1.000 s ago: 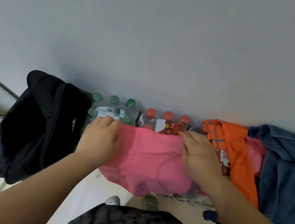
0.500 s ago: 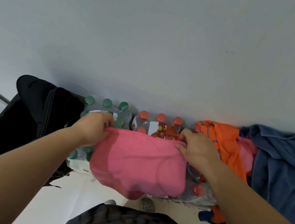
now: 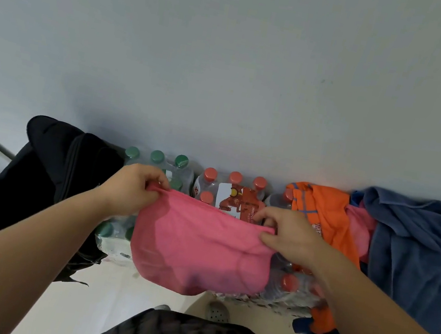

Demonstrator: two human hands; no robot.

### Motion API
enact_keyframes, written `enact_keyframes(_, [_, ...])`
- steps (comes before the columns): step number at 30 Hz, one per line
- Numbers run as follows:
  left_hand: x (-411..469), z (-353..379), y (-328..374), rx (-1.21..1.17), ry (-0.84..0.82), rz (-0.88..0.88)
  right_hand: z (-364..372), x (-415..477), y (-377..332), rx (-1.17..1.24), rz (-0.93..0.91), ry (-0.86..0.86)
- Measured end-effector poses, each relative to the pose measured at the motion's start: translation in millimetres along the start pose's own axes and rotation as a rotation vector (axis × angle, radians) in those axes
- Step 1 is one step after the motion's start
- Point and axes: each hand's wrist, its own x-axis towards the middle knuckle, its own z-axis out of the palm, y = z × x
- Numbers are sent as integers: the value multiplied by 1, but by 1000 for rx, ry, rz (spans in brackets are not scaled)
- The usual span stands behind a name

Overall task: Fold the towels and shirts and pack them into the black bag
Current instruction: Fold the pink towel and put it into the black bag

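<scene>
**Pink cloth held up by two hands over bottle packs**

Two bare hands, one pink cloth [image 3: 200,248]. Left hand [image 3: 133,190] pinching the cloth's upper left corner, grip closed on the fabric; right hand [image 3: 286,236] clamped on the upper right edge, grip likewise closed on it. Cloth stretched between them, hanging folded in front of two shrink-wrapped packs: green-capped bottles [image 3: 156,159] on the left, red-capped bottles [image 3: 234,181] on the right. One black bag [image 3: 48,179] slumped against the wall at far left, just beside the green-capped pack. To the right, draped over more bottles: one orange shirt [image 3: 325,213], another pink piece [image 3: 360,231] beneath it, one blue towel [image 3: 420,258] at far right. Grey wall [image 3: 230,66] behind everything.
</scene>
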Motion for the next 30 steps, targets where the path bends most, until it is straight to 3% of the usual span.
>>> enact_keyframes(5, [-16, -4, 6, 35, 61, -14, 6, -17, 2, -97, -110, -84])
enact_keyframes(10, [-26, -6, 6, 4, 144, -28, 14, -25, 8, -116, -121, 57])
enact_keyframes(18, [-42, -27, 12, -121, 108, 0, -8, -48, 2, 217, -100, 243])
enact_keyframes(21, [-46, -45, 16, -111, 49, 50, -27, -62, -14, 227, -151, 261])
enact_keyframes(25, [-59, -75, 31, -140, -134, 106, -53, -77, -40, 323, -79, 316])
enact_keyframes(28, [-73, -104, 41, -239, -309, 144, -75, -97, -60, 478, -94, 261])
enact_keyframes(30, [-78, -116, 42, -234, -330, 143, -79, -104, -67, 508, -94, 238])
